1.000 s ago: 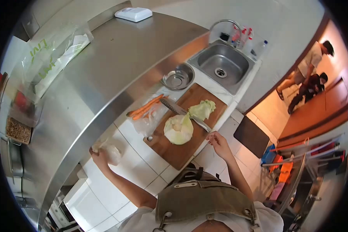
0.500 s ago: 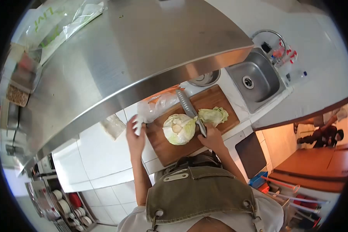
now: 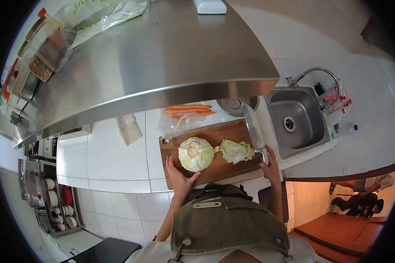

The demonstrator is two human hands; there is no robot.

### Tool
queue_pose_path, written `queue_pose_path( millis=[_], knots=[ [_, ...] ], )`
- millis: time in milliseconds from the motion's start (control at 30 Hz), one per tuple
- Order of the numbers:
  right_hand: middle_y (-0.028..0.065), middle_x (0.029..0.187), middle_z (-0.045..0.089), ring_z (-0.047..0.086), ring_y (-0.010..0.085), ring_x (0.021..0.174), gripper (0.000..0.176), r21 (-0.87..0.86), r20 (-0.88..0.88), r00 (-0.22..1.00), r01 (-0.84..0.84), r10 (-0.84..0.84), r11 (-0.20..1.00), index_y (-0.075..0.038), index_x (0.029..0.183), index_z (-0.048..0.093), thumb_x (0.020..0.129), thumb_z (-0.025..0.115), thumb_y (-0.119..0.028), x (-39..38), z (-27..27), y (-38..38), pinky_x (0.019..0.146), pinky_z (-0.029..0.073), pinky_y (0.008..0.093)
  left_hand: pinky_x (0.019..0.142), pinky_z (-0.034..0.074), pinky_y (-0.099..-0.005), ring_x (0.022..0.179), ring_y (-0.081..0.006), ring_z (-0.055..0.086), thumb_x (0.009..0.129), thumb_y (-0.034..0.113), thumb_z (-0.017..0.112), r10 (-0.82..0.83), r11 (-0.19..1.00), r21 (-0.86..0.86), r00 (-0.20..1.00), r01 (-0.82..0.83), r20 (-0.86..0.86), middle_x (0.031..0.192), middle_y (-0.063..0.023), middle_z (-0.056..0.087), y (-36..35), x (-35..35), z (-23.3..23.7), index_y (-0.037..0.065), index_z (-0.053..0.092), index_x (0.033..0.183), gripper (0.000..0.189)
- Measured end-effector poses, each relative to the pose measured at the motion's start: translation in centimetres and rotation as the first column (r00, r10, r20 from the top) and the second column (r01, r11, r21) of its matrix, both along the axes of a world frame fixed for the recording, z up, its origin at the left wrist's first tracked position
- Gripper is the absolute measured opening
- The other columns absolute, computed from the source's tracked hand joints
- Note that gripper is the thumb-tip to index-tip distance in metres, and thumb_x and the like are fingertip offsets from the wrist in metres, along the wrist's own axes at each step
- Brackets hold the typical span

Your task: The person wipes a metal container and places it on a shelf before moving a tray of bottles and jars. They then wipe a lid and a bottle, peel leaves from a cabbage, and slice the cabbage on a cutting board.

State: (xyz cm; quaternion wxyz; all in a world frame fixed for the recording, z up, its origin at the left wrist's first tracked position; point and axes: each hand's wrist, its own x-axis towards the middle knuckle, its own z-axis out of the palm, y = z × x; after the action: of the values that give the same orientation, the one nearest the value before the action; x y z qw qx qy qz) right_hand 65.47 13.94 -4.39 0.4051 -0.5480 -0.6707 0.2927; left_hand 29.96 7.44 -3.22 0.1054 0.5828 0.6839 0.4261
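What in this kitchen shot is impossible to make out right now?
Head view:
- Far side of the metal bowl: hidden by the steel shelf.
- Far end of the white box: cut off by the top edge.
- Labels on the bottles beside the sink: too small and blurred.

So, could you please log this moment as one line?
left hand: spread beside cabbage | right hand: at handle of knife | leaves: on cutting board, between cabbage and knife | carrots: beyond board
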Motion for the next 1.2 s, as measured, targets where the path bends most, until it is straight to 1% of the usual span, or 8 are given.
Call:
queue_pose_path(
  millis=[67, 200, 300, 333, 667, 1000, 1100, 1200],
  knots=[
    [0.0159, 0.134, 0.049, 0.046, 0.0247, 0.123, 0.055, -0.334, -0.296, 0.952, -0.027, -0.077, 0.942, 0.007, 0.121, 0.053, 0.071, 0.060, -0.014, 1.4, -1.4, 0.1, 0.100, 0.036, 0.0336, 0.111, 0.023, -0.0508, 0.133, -0.0441, 0.028, 0.068, 0.046, 0.079, -0.019, 0.993, 0.113, 0.999, 0.014, 0.044, 0.145, -0.0276, 0.027, -0.8, -0.3, -1.5, -0.006, 0.026, 0.139, 0.102],
    [0.0141, 0.132, 0.048, 0.049, 0.0208, 0.116, 0.059, -0.432, -0.320, 0.946, -0.095, -0.054, 0.897, 0.007, 0.125, 0.049, 0.070, 0.060, -0.012, 1.8, -1.8, -0.7, 0.096, 0.038, 0.0296, 0.114, 0.017, -0.0477, 0.137, -0.0394, 0.027, 0.096, 0.032, 0.044, 0.201, 0.963, 0.124, 0.944, -0.239, 0.260, 0.145, -0.0275, 0.030, 0.4, -0.8, -2.4, -0.006, 0.031, 0.139, 0.058],
    [-0.0010, 0.085, 0.050, 0.046, 0.0083, 0.073, 0.053, -0.412, -0.369, 0.927, -0.096, -0.070, 0.906, 0.003, 0.123, 0.052, 0.072, 0.058, -0.008, 2.2, -2.1, -2.9, 0.067, 0.042, 0.0236, 0.112, 0.020, -0.0471, 0.132, -0.0388, 0.034, 0.099, 0.028, 0.038, 0.511, 0.859, -0.033, 0.857, -0.510, 0.057, 0.141, -0.0257, 0.038, 2.3, -1.9, -3.0, -0.006, 0.032, 0.139, 0.053],
    [-0.0040, 0.075, 0.046, 0.045, 0.0064, 0.069, 0.040, -0.423, -0.449, 0.885, -0.092, -0.120, 0.901, 0.000, 0.112, 0.056, 0.072, 0.058, -0.008, 1.8, -1.7, -3.5, 0.064, 0.039, 0.0224, 0.107, 0.025, -0.0463, 0.125, -0.0369, 0.042, 0.101, 0.030, 0.032, 0.525, 0.851, -0.121, 0.824, -0.511, 0.213, 0.135, -0.0226, 0.048, 3.0, -1.6, -1.7, -0.004, 0.034, 0.139, 0.051],
    [-0.0042, 0.069, 0.046, 0.044, 0.0062, 0.062, 0.015, -0.427, -0.301, 0.950, -0.051, -0.089, 0.903, -0.004, 0.085, 0.053, 0.071, 0.058, -0.005, 4.1, -1.5, -4.2, 0.057, 0.036, 0.0237, 0.103, 0.028, -0.0421, 0.121, -0.0322, 0.047, 0.100, 0.032, 0.034, 0.596, 0.790, -0.238, 0.799, -0.566, 0.081, 0.131, -0.0171, 0.054, 0.8, 0.0, -2.3, 0.000, 0.037, 0.139, 0.050],
    [0.0177, 0.079, 0.057, 0.056, 0.0312, 0.068, 0.032, -0.112, 0.202, 0.971, -0.106, 0.127, 0.988, 0.000, 0.111, 0.055, 0.088, 0.064, -0.021, 4.0, 2.4, 0.3, 0.065, 0.045, 0.0373, 0.101, 0.037, -0.0397, 0.118, -0.0326, 0.051, 0.095, 0.022, 0.051, 0.489, 0.853, -0.058, 0.756, -0.518, 0.436, 0.128, -0.0197, 0.054, 1.2, -1.7, -2.5, -0.002, 0.049, 0.129, 0.041],
    [0.0179, 0.091, 0.057, 0.059, 0.0370, 0.085, 0.031, -0.069, 0.268, 0.949, -0.153, 0.166, 0.986, -0.002, 0.110, 0.057, 0.088, 0.065, -0.023, 2.1, 3.8, 1.1, 0.070, 0.047, 0.0409, 0.100, 0.038, -0.0394, 0.115, -0.0320, 0.053, 0.092, 0.017, 0.055, 0.392, 0.914, 0.039, 0.904, -0.404, 0.171, 0.123, -0.0177, 0.058, 4.0, -4.0, -0.9, -0.001, 0.054, 0.124, 0.037],
    [0.0143, 0.097, 0.056, 0.058, 0.0348, 0.088, 0.034, -0.061, 0.395, 0.896, -0.196, 0.204, 0.979, -0.004, 0.110, 0.058, 0.086, 0.066, -0.027, 1.0, 3.6, 1.8, 0.073, 0.047, 0.0417, 0.098, 0.040, -0.0415, 0.110, -0.0321, 0.056, 0.088, 0.014, 0.058, 0.236, 0.954, 0.115, 0.928, -0.278, 0.287, 0.114, -0.0163, 0.061, 8.2, -6.2, 1.8, 0.003, 0.060, 0.117, 0.031]
  ],
)
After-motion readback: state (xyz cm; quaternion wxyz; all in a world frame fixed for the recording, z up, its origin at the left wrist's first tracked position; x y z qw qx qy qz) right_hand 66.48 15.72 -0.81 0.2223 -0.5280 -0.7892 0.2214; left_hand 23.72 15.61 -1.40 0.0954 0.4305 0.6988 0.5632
